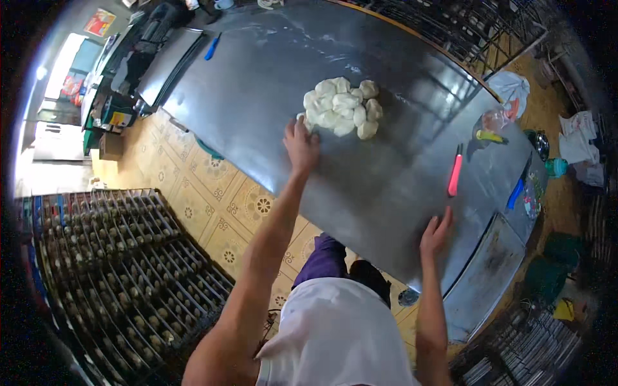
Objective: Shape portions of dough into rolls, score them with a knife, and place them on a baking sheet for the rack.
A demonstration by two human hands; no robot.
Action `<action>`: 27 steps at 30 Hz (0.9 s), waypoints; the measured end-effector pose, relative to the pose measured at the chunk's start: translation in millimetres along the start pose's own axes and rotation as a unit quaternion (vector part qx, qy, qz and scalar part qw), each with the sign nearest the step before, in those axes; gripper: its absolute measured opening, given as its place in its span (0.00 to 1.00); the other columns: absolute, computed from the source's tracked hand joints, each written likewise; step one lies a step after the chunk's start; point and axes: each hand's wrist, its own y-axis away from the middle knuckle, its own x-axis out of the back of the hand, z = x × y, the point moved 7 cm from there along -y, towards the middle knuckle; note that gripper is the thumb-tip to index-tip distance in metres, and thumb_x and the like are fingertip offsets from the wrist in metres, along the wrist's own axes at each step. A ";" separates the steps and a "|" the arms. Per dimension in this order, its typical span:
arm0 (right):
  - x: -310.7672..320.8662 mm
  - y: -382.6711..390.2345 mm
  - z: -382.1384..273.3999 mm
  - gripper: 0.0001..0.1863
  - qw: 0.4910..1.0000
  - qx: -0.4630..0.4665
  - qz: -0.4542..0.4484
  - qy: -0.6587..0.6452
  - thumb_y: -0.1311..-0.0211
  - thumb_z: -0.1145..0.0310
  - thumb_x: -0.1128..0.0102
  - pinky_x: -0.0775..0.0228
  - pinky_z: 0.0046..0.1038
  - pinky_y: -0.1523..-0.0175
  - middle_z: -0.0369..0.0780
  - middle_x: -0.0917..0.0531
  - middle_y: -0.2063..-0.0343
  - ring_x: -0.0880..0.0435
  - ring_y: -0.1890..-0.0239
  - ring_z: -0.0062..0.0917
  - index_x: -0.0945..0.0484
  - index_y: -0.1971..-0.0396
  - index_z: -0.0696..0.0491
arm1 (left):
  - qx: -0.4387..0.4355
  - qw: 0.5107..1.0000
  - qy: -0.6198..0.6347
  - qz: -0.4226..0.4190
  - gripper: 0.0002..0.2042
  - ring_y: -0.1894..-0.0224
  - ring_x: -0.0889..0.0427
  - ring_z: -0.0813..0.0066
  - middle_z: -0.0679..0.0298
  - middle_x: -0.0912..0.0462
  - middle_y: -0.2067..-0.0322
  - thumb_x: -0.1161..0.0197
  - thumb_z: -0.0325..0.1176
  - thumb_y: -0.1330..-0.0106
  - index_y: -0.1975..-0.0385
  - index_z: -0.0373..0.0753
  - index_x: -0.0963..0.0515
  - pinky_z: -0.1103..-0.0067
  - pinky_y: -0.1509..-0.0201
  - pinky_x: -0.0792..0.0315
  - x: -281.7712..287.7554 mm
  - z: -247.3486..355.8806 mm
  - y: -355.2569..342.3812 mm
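A heap of pale dough pieces (340, 106) lies on the metal-topped table (380, 186), a bit beyond its middle. At the heap's near left edge, my left hand (301, 148) has its fingers and thumb around one white dough piece (308, 127). My right hand (436, 238) is over the table's near right part, with fingers stretched out and nothing in them. Just beyond its fingertips lies a tool with a pink handle (454, 175) and a narrow dark tip.
A blue-handled tool (212, 47) lies at the far left, another blue handle (515, 193) at the right. A yellow-green item (490, 136) rests near the right edge. Left of me stands a rack (129, 270) with rows of small round pieces. A metal tray (492, 276) sits at the near right.
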 end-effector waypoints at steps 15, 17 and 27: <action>-19.2 19.9 -32.0 0.28 0.980 0.021 -0.020 0.195 0.24 0.64 0.49 0.46 0.49 0.22 0.54 0.32 0.28 0.36 0.25 0.52 0.32 0.29 0.59 | -0.033 0.959 -0.017 -0.281 0.19 0.54 0.15 0.40 0.44 0.19 0.50 0.38 0.32 0.30 0.40 0.45 0.23 0.54 0.57 0.20 -34.0 19.8 -53.1; -16.2 30.3 -32.7 0.30 0.991 -0.008 -0.023 0.130 0.25 0.64 0.46 0.47 0.50 0.22 0.54 0.33 0.28 0.37 0.25 0.53 0.34 0.28 0.59 | -0.008 0.968 0.036 -0.248 0.14 0.58 0.16 0.40 0.46 0.19 0.54 0.38 0.31 0.31 0.47 0.40 0.22 0.57 0.60 0.20 -23.1 15.8 -30.3; -40.8 88.2 -105.7 0.18 0.978 0.078 -0.122 -0.150 0.24 0.65 0.41 0.27 0.47 0.39 0.55 0.24 0.39 0.21 0.42 0.53 0.23 0.40 0.55 | -0.105 0.810 0.309 -0.487 0.14 0.58 0.18 0.45 0.51 0.20 0.49 0.35 0.23 0.36 0.51 0.39 0.22 0.60 0.55 0.21 40.3 119.7 215.2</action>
